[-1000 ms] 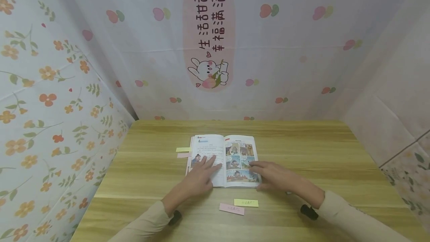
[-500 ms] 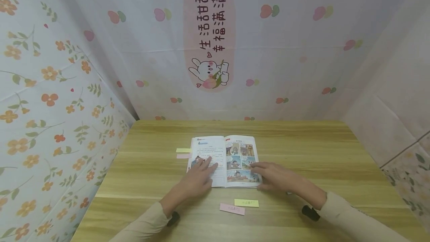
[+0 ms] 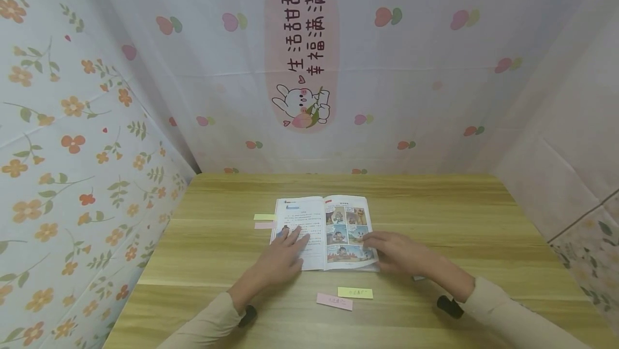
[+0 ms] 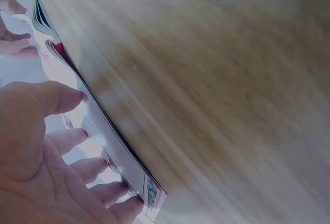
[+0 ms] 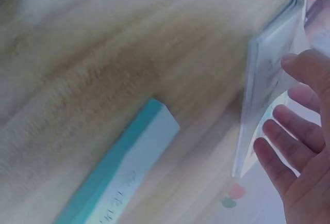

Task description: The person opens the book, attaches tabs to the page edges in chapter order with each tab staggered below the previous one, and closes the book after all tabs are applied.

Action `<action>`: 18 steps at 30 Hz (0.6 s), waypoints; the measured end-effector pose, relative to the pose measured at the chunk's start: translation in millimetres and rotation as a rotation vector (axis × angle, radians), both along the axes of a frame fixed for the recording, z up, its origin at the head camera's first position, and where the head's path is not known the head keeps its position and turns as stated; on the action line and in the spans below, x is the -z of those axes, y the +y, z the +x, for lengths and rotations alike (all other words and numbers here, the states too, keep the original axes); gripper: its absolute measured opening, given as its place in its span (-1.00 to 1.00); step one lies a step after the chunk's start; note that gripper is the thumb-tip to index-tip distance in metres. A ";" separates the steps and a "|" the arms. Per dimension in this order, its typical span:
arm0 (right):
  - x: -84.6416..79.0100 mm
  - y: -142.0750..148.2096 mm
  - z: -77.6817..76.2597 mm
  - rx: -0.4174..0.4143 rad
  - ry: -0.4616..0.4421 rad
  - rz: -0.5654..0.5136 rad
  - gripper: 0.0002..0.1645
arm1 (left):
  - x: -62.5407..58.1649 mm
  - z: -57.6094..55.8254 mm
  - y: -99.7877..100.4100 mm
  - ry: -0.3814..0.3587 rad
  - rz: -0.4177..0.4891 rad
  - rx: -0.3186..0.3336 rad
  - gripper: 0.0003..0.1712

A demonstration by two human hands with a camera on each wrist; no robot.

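An open book [image 3: 311,257] lies on the wooden table, text on the left page and comic panels [image 3: 337,234] on the right one. My left hand [image 3: 278,258] rests on the lower left page with its fingers spread. At the right page's outer edge is my right hand [image 3: 398,251]. There the lower corner curves up from the pages beneath. In the right wrist view the right thumb [image 5: 304,69] touches the book's lower edge, and the other fingers [image 5: 278,159] reach extended along the side of the page.
Yellow [image 3: 264,217] and pink [image 3: 264,226] tabs stick out from the book's left side. Nearer me lie a yellow strip [image 3: 355,292] and a pink strip [image 3: 335,301] with handwriting. By the right wrist is a teal and white piece [image 5: 121,164]. Patterned curtains [image 3: 411,80] enclose the table.
My left hand has slid slightly left and down the page. My right hand has shifted a little right, and the right page's lower corner now curves up.
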State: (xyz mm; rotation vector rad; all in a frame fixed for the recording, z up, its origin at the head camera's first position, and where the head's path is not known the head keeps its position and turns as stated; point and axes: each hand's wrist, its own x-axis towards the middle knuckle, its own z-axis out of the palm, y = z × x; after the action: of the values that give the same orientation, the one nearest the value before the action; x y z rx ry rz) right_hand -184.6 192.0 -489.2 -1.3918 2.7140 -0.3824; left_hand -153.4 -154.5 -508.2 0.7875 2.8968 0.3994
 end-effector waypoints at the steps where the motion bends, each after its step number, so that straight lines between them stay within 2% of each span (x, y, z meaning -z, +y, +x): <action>1: -1.2 0.2 -0.9 -0.003 0.012 -0.005 -0.45 | 0.1 -0.2 0.2 0.000 -0.002 -0.002 -0.35; 10: -14.3 1.6 -9.1 -0.060 0.158 -0.102 -0.48 | 1.0 0.2 0.5 0.001 -0.003 -0.007 -0.34; 18: -31.1 -3.8 -13.0 -0.010 0.178 -0.089 -0.48 | 1.6 1.0 0.8 0.001 0.075 0.008 -0.34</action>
State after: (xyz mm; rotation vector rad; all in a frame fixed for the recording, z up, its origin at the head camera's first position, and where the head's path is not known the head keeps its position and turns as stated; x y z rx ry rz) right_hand -197.6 188.2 -458.2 -1.5308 2.8618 -0.4008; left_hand -152.4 -153.8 -509.8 0.8108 2.8940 0.5094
